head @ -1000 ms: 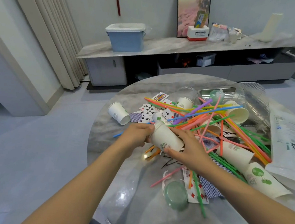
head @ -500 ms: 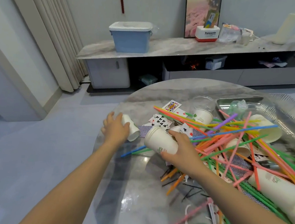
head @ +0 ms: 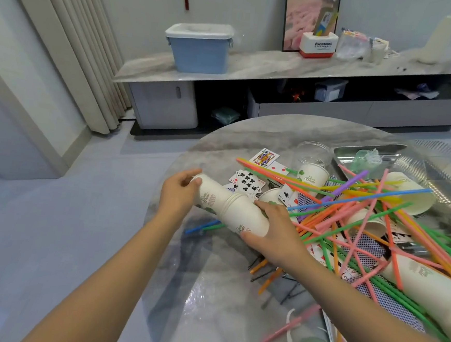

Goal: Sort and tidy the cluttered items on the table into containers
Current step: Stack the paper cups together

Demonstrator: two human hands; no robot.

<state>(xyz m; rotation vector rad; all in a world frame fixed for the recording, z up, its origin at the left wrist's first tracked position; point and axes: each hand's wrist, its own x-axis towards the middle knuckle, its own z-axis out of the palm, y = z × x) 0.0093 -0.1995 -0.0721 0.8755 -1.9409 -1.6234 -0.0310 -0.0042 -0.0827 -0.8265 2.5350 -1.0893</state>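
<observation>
Paper cups (head: pixel 232 212) nested sideways, left hand (head: pixel 176 199) gripping base, right hand (head: pixel 273 234) gripping stack.

Roughly eight paper cups (head: pixel 313 175)

Even, soft indoor light — glare patches on the glossy table (head: pixel 210 299) — wide-angle bending at edges.

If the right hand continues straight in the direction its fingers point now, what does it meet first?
The right hand grips the nested paper cups, fingers pointing up and left. Going on that way, it would probably first meet the black clubs playing card just beyond the cups, though depth is unclear.
</observation>
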